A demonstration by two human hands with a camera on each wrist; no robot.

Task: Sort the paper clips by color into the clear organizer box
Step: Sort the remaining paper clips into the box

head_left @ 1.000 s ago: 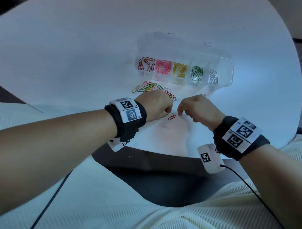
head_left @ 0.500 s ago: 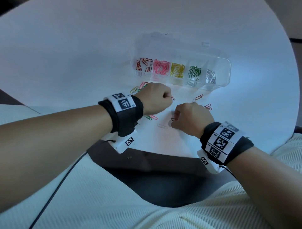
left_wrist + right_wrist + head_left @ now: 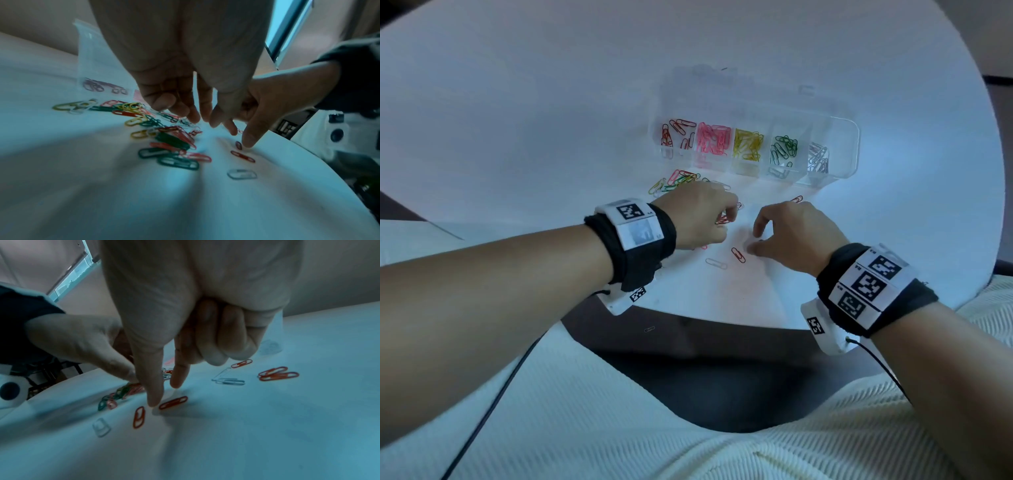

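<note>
The clear organizer box (image 3: pixel 840 150) lies open at the back, holding red, pink, yellow, green and silver clips in separate compartments. A mixed pile of loose clips (image 3: pixel 164 139) sits in front of it. My left hand (image 3: pixel 204 121) hangs over that pile, fingertips (image 3: pixel 193 116) and thumb lowered onto it, nothing visibly pinched. My right hand (image 3: pixel 164 395) has its thumb tip on the table at the end of a red clip (image 3: pixel 172 402), forefinger stretched down behind it, other fingers curled. A second red clip (image 3: pixel 138 417) and a clear clip (image 3: pixel 100 427) lie just nearer.
More red clips (image 3: pixel 277 374) and a silver clip (image 3: pixel 228 380) lie to the right of my right hand. The round white table (image 3: pixel 551 120) ends close in front of my wrists, with a dark floor gap and my white-clad lap below. A cable hangs from each wrist.
My right hand has uncurled its thumb and forefinger, and a red clip now lies uncovered left of the thumb. The left hand stays over the pile.
</note>
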